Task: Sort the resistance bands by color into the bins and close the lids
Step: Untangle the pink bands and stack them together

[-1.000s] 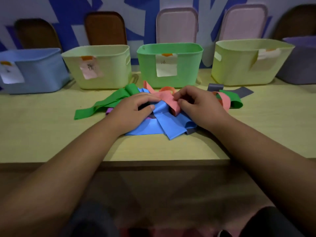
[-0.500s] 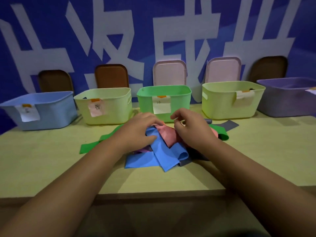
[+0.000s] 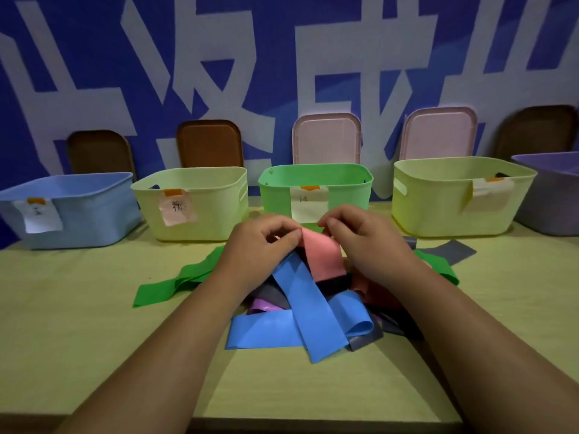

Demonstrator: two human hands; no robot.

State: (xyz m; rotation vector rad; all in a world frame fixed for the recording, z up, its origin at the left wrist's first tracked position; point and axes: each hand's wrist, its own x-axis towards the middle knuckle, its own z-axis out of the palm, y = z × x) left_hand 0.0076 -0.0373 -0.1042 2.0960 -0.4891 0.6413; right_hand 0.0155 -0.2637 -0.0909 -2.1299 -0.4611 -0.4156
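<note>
Two hands meet just in front of the green plastic bin [image 3: 344, 189]. The left hand [image 3: 260, 245] has its fingers curled and pinches the top edge of a soft pink rubber band strip [image 3: 322, 258]. The right hand [image 3: 363, 242] has curled fingers too and pinches the same pink strip at its other top corner. The pink strip is lifted up between them and hangs down in a bend.

Under the hands, in front of the green bin, lies a messy pile on the pale wooden table [image 3: 78, 324]. Wide blue rubber strips [image 3: 310, 311] are on top, nearest the person. A bit of shiny purple strip [image 3: 263, 306] peeks out beneath them. A long green strip [image 3: 181, 280] runs out to the left of the pile, and a flat grey strip [image 3: 451, 252] lies to the right.

Left of the green bin stand a pale yellow bin [image 3: 213, 208] and then a light blue bin [image 3: 94, 214]. Right of it stand another pale yellow bin [image 3: 438, 208] and a purple bin [image 3: 551, 202]. All the bins are open. Behind the green bin a pink lid [image 3: 326, 139] leans on the blue wall [image 3: 94, 73], with more pink and brown lids beside it.
</note>
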